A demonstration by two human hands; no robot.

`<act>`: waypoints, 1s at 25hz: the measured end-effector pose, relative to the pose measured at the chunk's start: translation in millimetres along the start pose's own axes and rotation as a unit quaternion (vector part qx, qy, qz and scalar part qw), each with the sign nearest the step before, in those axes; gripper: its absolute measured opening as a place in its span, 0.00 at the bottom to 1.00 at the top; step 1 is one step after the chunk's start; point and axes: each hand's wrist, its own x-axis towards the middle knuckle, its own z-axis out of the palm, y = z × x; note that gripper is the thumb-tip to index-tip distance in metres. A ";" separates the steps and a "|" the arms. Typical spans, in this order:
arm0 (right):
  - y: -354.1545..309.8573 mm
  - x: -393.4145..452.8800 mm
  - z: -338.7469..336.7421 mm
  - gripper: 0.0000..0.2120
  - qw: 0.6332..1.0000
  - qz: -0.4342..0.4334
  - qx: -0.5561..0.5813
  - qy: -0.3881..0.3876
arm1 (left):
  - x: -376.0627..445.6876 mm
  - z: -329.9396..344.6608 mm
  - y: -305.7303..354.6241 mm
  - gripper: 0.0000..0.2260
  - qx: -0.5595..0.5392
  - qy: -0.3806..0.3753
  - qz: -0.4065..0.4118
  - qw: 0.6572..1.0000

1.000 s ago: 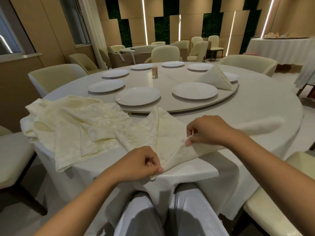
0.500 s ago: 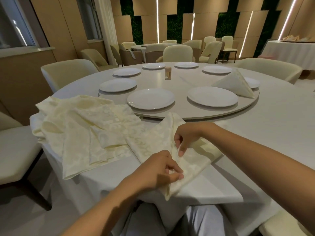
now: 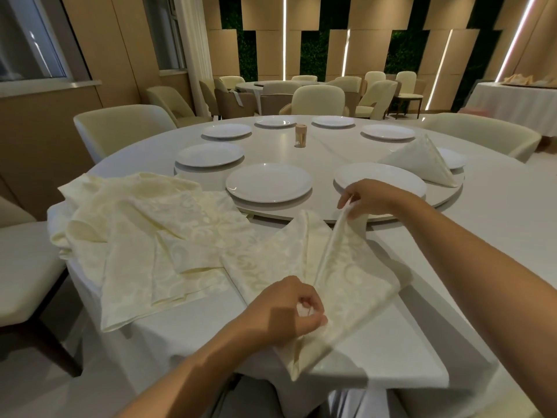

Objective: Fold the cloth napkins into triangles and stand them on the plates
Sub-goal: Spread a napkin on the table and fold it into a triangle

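now both hands (image 3: 284, 312) on napkin (image 3: 346, 267)

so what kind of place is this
Most likely a restaurant banquet room: a large round white-clothed table with white round plates on its raised turntable, cream upholstered chairs around it, and another set table behind.

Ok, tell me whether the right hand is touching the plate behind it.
Cannot tell. In the head view the right hand pinches a raised corner of the napkin and overlaps the plate in the image, but one view shows neither contact nor gap.
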 end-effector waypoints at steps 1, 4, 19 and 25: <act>2.3 1.2 4.1 0.11 0.998 -0.007 0.053 0.013 | 0.5 5.5 -1.1 0.04 0.004 0.047 0.003 0.999; 4.0 6.2 23.7 0.18 0.990 -0.005 0.132 0.039 | 0.3 17.2 -2.5 0.04 -0.063 0.115 -0.010 0.991; -25.4 20.2 84.0 0.22 0.967 0.006 0.189 0.169 | 2.2 14.2 2.6 0.09 0.002 0.063 -0.021 0.998; -19.7 28.0 91.4 0.25 0.970 0.044 0.181 0.157 | 3.1 12.0 1.2 0.08 -0.013 0.049 -0.025 0.998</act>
